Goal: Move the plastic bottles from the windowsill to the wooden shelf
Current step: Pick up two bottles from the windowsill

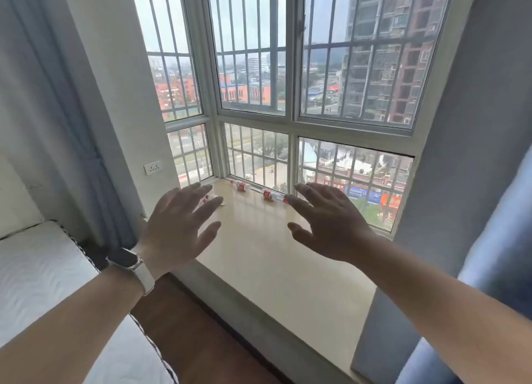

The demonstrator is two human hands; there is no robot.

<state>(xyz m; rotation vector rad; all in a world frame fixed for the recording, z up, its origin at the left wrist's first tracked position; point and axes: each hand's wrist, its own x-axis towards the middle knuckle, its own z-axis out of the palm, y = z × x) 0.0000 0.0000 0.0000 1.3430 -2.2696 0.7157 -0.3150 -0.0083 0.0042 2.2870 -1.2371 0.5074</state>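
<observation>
Bottles on the windowsill (273, 254): three, all lying on their sides at its far edge, by the glass. The middle bottle (241, 185) and right bottle (272, 195) lie along that edge. The left bottle (211, 200) lies at the sill's far left corner and is partly hidden. None has been lifted. The wooden shelf is not in view.

Grip state: left hand (175, 228) and right hand (325, 222) are both held out over the sill with fingers spread and straight, and both are empty. From this view the left hand overlaps the left bottle. The fingertips of the right hand overlap the cap end of the right bottle. Contact cannot be confirmed in either case.

Assessment: this is the reach stage. These bottles look light and round, so a push would likely roll them along the sill. I recommend lowering each hand over a bottle's labelled middle and closing fingers and thumb round the body before lifting. The middle bottle would be left for a second pass.
</observation>
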